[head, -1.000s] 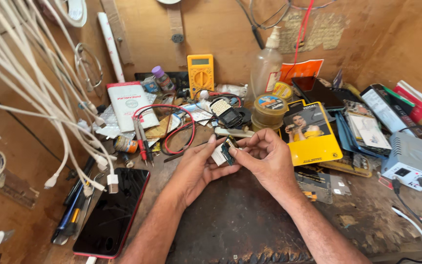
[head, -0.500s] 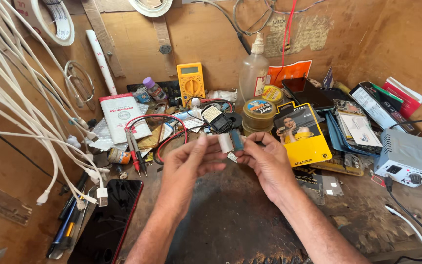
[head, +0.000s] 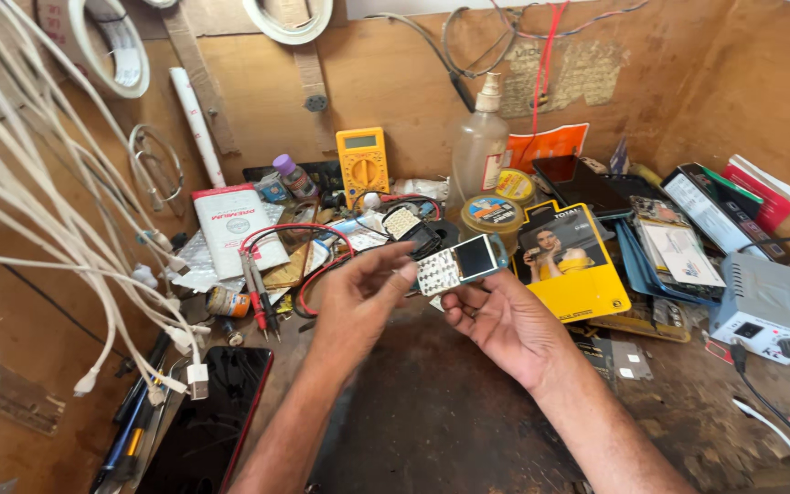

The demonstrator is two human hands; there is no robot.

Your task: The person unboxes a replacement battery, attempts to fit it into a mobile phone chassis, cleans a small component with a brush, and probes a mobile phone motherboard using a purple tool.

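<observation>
Turned face-up since earlier, a small keypad phone [head: 457,263] — both hands grasp it: left [head: 358,297], right [head: 500,320].

Small keypad phone [head: 457,264] held above the bench centre: pale keypad, dark screen. Yellow multimeter [head: 363,165] against the back wall, grey display. Yellow-and-black package [head: 567,261] (portrait printed on it) right of centre. White pouch [head: 233,226], red lettering, left of centre. Black smartphone [head: 208,426], dark screen, near the front left edge. Orange card [head: 552,144] against the back wall.
</observation>
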